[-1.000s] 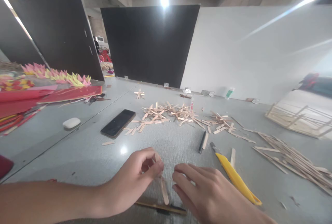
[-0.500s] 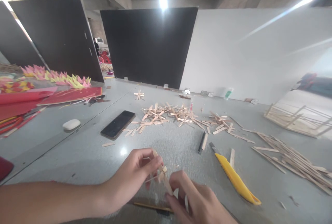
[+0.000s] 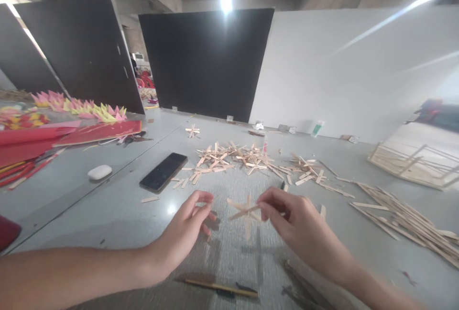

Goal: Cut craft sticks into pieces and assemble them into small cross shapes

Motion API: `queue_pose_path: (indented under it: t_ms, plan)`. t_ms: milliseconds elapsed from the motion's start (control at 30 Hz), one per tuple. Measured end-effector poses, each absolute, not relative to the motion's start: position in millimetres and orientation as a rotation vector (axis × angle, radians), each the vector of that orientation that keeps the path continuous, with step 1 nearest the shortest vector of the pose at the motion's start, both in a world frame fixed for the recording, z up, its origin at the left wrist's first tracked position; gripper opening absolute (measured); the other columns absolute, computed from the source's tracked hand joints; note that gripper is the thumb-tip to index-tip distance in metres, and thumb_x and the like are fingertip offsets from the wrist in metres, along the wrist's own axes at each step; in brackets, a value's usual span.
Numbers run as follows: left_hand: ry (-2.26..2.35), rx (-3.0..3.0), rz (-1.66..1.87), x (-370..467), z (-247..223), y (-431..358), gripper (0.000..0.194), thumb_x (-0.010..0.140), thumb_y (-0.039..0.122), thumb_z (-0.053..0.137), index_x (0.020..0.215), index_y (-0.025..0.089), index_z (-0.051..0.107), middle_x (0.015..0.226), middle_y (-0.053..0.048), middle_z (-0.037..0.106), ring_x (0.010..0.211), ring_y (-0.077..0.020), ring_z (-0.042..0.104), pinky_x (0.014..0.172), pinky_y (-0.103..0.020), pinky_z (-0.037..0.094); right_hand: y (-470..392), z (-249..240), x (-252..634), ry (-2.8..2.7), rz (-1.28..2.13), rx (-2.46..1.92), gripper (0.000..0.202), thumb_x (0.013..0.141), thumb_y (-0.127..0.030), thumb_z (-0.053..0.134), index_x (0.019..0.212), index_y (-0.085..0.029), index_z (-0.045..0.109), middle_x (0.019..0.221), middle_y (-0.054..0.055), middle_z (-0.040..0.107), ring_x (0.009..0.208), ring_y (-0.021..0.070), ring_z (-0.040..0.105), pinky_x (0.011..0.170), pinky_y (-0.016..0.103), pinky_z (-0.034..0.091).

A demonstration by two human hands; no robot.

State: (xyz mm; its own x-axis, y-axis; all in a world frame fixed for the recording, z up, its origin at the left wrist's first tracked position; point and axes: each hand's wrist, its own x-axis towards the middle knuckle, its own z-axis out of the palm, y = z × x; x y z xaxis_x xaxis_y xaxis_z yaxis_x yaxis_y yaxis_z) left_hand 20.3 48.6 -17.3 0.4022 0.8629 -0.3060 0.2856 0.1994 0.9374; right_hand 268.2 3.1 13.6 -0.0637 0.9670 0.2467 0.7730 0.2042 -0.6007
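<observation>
A small star of crossed wooden craft sticks [image 3: 246,211] hangs above the table in front of me. My right hand [image 3: 294,216] pinches one of its tips between thumb and fingers. To the star's left, my left hand [image 3: 190,226] is open, its fingers curved and apart, touching nothing that I can see. Below both hands a thin yellowish stick [image 3: 218,287] lies on the table near some dark bits. My right hand and forearm cover the yellow knife and most of the black pen.
Loose craft sticks [image 3: 233,157] lie heaped ahead, with a second star [image 3: 192,131] behind them. A phone [image 3: 163,172] and a white case [image 3: 99,172] are left. Long wooden strips [image 3: 405,219] and a small railed model [image 3: 409,166] are right. Black and white panels [image 3: 208,66] stand behind.
My left hand has let go of the stick piece and drawn slightly away. My right hand has moved up and forward, carrying the star, and now hides the yellow knife.
</observation>
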Motion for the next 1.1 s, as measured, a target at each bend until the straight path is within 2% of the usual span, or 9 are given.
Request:
queue_pose_path:
  t_ms: [67,300,500,633,767,833,900,1000,1100]
  plan:
    - [1.145,1.360,0.552,20.6,-16.8,48.2,0.035,0.101,0.052,0.042,0.123,0.026,0.047,0.112,-0.007,0.065,0.091,-0.0227,0.063,0.081,-0.037,0.040,2.1,19.5,270.1,-1.965,0.337,-1.546,0.019,0.097,-0.021,0.053,0.080,-0.023,0.062,0.061,-0.006,0.055,0.053,0.0122,0.044,0.053,0.025,0.038]
    - [1.165,1.352,0.516,23.2,-15.2,47.0,0.031,0.101,0.048,0.041,0.120,0.025,0.048,0.110,-0.007,0.064,0.089,-0.0223,0.062,0.086,-0.038,0.038,4.3,22.4,272.3,-1.962,0.477,-1.527,0.017,0.098,-0.025,0.053,0.083,-0.024,0.061,0.060,-0.007,0.051,0.054,0.0128,0.040,0.051,0.027,0.033]
    - [1.149,1.375,0.498,22.7,-16.6,47.3,0.030,0.103,0.046,0.040,0.121,0.024,0.050,0.106,-0.006,0.064,0.087,-0.0219,0.062,0.085,-0.038,0.041,8.7,8.6,270.5,-1.908,0.582,-1.605,0.023,0.103,-0.032,0.049,0.086,-0.024,0.060,0.072,-0.003,0.064,0.062,0.0137,0.051,0.057,0.028,0.039]
    - [1.090,1.455,0.448,20.9,-23.0,47.5,0.033,0.103,0.048,0.044,0.117,0.021,0.057,0.097,-0.005,0.064,0.088,-0.0227,0.061,0.085,-0.038,0.044,6.6,11.0,265.7,-1.905,0.698,-1.589,0.020,0.101,-0.027,0.049,0.086,-0.023,0.062,0.072,-0.004,0.064,0.061,0.0121,0.050,0.056,0.026,0.038]
    - [0.928,1.580,0.407,19.1,-22.3,44.5,0.038,0.101,0.052,0.054,0.125,0.023,0.062,0.109,-0.008,0.068,0.102,-0.0245,0.063,0.091,-0.039,0.047,1.5,11.7,257.6,-1.829,0.920,-1.513,0.019,0.103,-0.025,0.049,0.089,-0.022,0.061,0.076,-0.003,0.068,0.055,0.0086,0.050,0.052,0.022,0.041]
    - [0.795,1.632,0.384,19.2,-17.9,42.0,0.035,0.103,0.049,0.053,0.116,0.021,0.067,0.103,-0.007,0.070,0.095,-0.0224,0.065,0.087,-0.037,0.049,-1.4,8.4,253.7,-1.838,0.995,-1.484,0.020,0.103,-0.024,0.048,0.088,-0.021,0.061,0.076,-0.003,0.069,0.052,0.0077,0.051,0.052,0.021,0.043]
    - [0.726,1.678,0.314,19.7,-13.1,39.7,0.035,0.104,0.047,0.049,0.099,0.018,0.069,0.086,-0.005,0.070,0.078,-0.0191,0.064,0.075,-0.033,0.050,-4.6,3.5,251.6,-1.910,0.832,-1.504,0.015,0.102,-0.023,0.051,0.092,-0.021,0.062,0.072,-0.003,0.068,0.049,0.0084,0.052,0.049,0.022,0.042]
    - [0.776,1.699,0.279,20.5,-10.6,38.6,0.037,0.105,0.046,0.048,0.085,0.018,0.063,0.074,-0.003,0.068,0.067,-0.0165,0.060,0.065,-0.029,0.047,-12.1,-1.9,249.9,-2.094,0.070,-1.379,0.010,0.103,-0.021,0.053,0.102,-0.017,0.062,0.069,-0.001,0.065,0.049,0.0127,0.054,0.049,0.028,0.040]
    - [0.784,1.684,0.382,21.1,-13.1,40.2,0.034,0.105,0.044,0.047,0.086,0.019,0.061,0.072,-0.001,0.065,0.065,-0.0153,0.059,0.064,-0.028,0.047,-23.7,-3.5,242.6,-2.412,-0.283,-1.034,0.024,0.103,-0.009,0.044,0.087,-0.018,0.060,0.067,-0.001,0.060,0.053,0.0146,0.053,0.049,0.032,0.037]
